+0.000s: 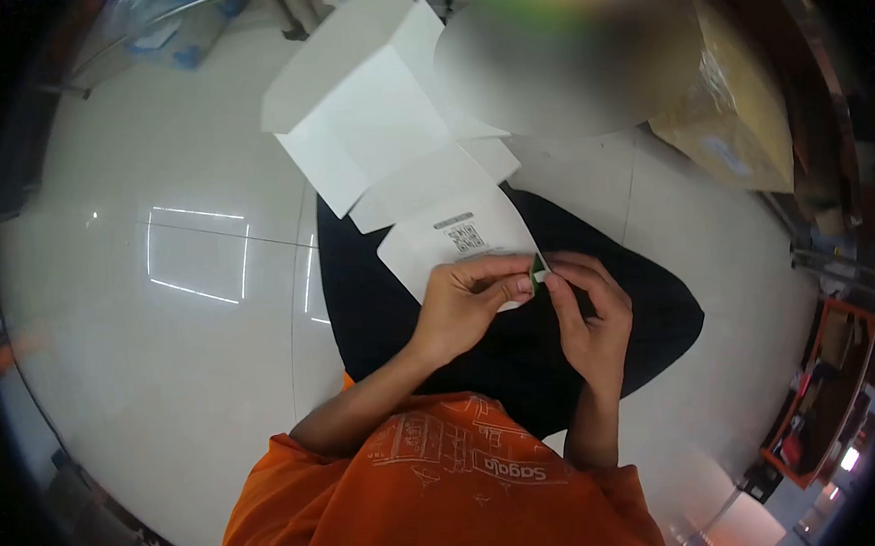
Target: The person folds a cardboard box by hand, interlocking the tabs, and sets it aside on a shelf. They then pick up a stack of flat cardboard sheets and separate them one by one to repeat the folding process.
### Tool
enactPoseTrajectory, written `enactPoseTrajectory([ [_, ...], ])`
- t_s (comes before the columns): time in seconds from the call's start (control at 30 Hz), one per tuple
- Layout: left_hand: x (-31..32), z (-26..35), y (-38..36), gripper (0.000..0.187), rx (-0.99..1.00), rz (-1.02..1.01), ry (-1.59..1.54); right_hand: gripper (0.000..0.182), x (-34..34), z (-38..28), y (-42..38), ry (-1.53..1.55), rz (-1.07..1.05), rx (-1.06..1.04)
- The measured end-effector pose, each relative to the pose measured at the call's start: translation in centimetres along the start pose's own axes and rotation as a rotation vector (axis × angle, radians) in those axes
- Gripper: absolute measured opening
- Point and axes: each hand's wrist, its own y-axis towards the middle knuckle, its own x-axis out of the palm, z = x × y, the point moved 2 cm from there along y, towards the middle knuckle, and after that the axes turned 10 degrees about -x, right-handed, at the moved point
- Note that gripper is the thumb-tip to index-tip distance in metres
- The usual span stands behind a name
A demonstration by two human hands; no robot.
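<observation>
An unfolded white box [377,119] lies over my lap, its printed flap [422,249] with a QR code nearest to me. At the lower right corner of that flap, my left hand [458,306] pinches a small green and white piece [537,272] between thumb and index finger. My right hand [593,315] meets it from the right, thumb and fingertips closed at the same piece and the flap's edge. Whether the piece is fixed to the flap I cannot tell.
A brown carton [733,114] with clear plastic stands at the upper right. Blue plastic bags [178,35] lie at the upper left. An orange-framed shelf [824,393] is at the far right. A blurred patch hides part of the top.
</observation>
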Motion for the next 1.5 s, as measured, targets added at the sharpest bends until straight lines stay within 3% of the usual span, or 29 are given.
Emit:
enactPoseTrajectory([
  [0.27,0.7,-1.0,0.3,0.020,0.052,0.075,0.055,0.007,0.6,2.0,-1.4,0.060,0.054,0.049],
  [0.33,1.0,-1.0,0.1,0.021,0.065,0.104,0.061,0.005,0.9,2.6,-1.9,0.322,0.110,0.192],
  [0.53,0.8,-1.9,0.3,0.022,0.116,0.091,0.049,0.004,1.2,2.8,-1.9,0.453,0.095,0.223],
  [0.97,1.9,-0.6,-0.5,0.027,0.208,0.158,0.298,0.002,1.2,2.9,-2.0,0.410,0.135,0.225],
  [1.5,1.3,-0.8,-1.0,0.024,0.122,0.095,0.253,0.008,-0.1,1.9,-0.6,0.093,-0.135,0.116],
])
